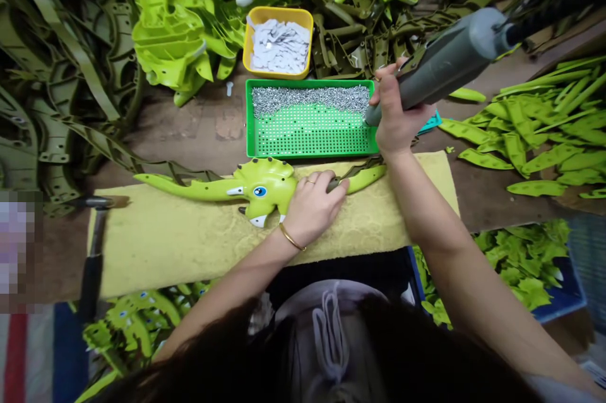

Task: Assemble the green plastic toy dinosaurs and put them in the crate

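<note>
A lime-green plastic dinosaur toy part [265, 179] with a frilled head, a blue eye and white horns lies on a yellow cloth [180, 245]. My left hand [315, 204] rests over its right portion, fingers curled round it where green meets a dark olive piece. In my right hand [400, 115] is a grey power screwdriver [440, 62], slanting down to the left. Its tip reaches the right side of a green perforated tray [307, 152], over the small silver screws [303, 100]. Whether a screw sits on the tip cannot be made out.
A yellow tub [247, 62] of small white pieces stands behind the tray. Green toy shells [175, 43] and olive parts [350, 43] pile up at the back. Long green strips [521, 144] lie right. A hammer [95, 245] lies left, and a blue bin [563, 289] sits lower right.
</note>
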Motion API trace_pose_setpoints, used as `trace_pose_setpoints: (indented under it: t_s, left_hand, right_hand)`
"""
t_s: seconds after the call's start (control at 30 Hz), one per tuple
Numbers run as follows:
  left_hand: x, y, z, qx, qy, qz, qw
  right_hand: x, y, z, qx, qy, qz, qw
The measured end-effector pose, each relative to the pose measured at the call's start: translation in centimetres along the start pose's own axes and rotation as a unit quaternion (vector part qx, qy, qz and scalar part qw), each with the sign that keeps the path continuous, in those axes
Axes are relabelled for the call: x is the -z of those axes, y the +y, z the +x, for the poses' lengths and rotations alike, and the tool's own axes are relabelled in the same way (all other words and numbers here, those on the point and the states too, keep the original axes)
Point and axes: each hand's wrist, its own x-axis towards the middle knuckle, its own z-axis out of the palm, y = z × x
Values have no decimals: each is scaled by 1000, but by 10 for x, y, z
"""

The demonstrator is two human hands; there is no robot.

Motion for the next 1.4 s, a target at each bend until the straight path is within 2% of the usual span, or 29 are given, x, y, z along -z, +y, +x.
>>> trace_pose_setpoints:
  t_s: [0.07, 0.1, 0.17, 0.27, 0.37, 0.5, 0.73, 0.87, 1.03, 1.13, 1.27, 1.33, 1.4]
  left_hand:
    - [0, 0, 0, -5, -4, 7, 1000]
    - [1, 0, 0, -6, -5, 11, 1000]
    - [1, 0, 1, -5, -2, 14, 1000]
    - [0, 0, 2, -3, 4, 2, 1000]
    - [-1, 0, 2, -4, 10, -3, 1000]
    - [-2, -1, 2, -3, 15, -8, 1000]
    - [-2, -1, 2, -4, 11, -5, 1000]
    - [-3, -1, 1, -7, 12, -9, 1000]
    - [0, -2, 2, 4, -1, -35, 999]
    - [10, -1, -2, -15, -18, -6, 1000]
    - [20, -6, -10, -29, 0, 50, 998]
    - [20, -12, -13, -37, 14, 57, 998]
    - [17, -17, -14, -38, 26, 59, 997]
  right_hand:
    - [7, -20, -10, 16, 161, -5, 987]
    - [13, -29, -18, 23, 215, -11, 976]
    - [25, -44, -40, 32, 251, -23, 967]
    - [38, -48, -76, 55, 244, 30, 968]
    - [38, -38, -100, 74, 239, 98, 963]
    - [28, -26, -106, 87, 250, 95, 960]
    - [22, -10, -112, 45, 198, -7, 979]
    - [25, -17, -98, 29, 161, -20, 986]
    - [10, -26, -46, 46, 246, 50, 967]
    - [-4, -13, -28, 35, 205, 29, 978]
    - [-11, 6, -28, -5, 83, 25, 996]
    - [-11, 9, -31, -24, 77, 31, 996]
    - [-11, 9, -33, -22, 111, 27, 993]
